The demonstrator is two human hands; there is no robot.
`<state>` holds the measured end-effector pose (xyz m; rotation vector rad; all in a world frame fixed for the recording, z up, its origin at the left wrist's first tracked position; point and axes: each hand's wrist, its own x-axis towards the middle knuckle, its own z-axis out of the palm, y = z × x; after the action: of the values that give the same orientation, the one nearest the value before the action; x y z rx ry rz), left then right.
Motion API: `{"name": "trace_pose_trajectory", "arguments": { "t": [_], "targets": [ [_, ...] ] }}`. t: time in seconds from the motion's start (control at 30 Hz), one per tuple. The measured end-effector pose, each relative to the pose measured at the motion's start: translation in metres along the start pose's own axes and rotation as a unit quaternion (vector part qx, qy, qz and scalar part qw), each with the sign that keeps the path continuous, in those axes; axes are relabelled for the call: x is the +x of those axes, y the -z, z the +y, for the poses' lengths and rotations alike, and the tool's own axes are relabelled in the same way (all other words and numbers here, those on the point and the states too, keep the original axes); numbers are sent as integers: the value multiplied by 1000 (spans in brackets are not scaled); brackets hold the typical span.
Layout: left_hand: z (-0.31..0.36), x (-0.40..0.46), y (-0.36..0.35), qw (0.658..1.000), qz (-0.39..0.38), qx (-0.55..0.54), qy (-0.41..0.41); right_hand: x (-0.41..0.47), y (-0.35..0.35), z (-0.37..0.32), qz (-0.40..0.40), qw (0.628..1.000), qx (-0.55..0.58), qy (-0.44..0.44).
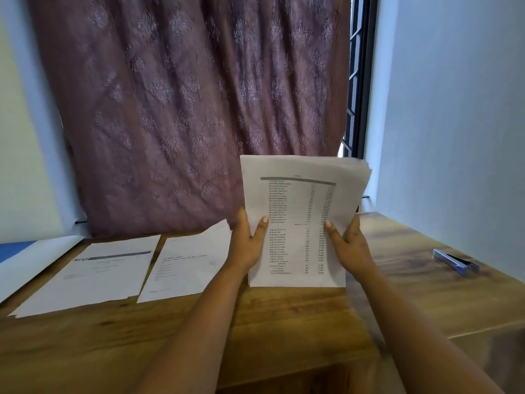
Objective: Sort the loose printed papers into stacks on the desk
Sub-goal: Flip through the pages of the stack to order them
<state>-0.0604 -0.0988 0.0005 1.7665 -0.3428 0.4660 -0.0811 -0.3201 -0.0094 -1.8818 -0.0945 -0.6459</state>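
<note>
Head view: hand-held papers above desk

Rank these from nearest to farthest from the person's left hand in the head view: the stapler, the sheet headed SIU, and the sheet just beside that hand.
From the left hand:
1. Sheet beside the hand, just to its left, on the desk.
2. SIU sheet, further left.
3. Stapler, far off on the right side, beyond the right hand.

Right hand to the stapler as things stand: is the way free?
Probably yes. The stapler lies alone on the desk, right of the right hand, with nothing between, but that hand is gripping the papers.
</note>
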Motion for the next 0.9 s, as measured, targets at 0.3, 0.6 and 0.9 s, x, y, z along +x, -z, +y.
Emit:
{"name": "trace_pose_trajectory", "arguments": {
  "t": [0.3,0.6,0.9],
  "targets": [
    [33,-29,49,996,15,-28,86,-4,5,-32,-70,996,38,-45],
    [-17,-110,126,956,-14,132,262,-42,-69,-25,-301,945,-122,-30],
    [-7,-112,160,775,-152,568,230,-37,-101,-34,-473,800,-368,-32]
  ]
}}
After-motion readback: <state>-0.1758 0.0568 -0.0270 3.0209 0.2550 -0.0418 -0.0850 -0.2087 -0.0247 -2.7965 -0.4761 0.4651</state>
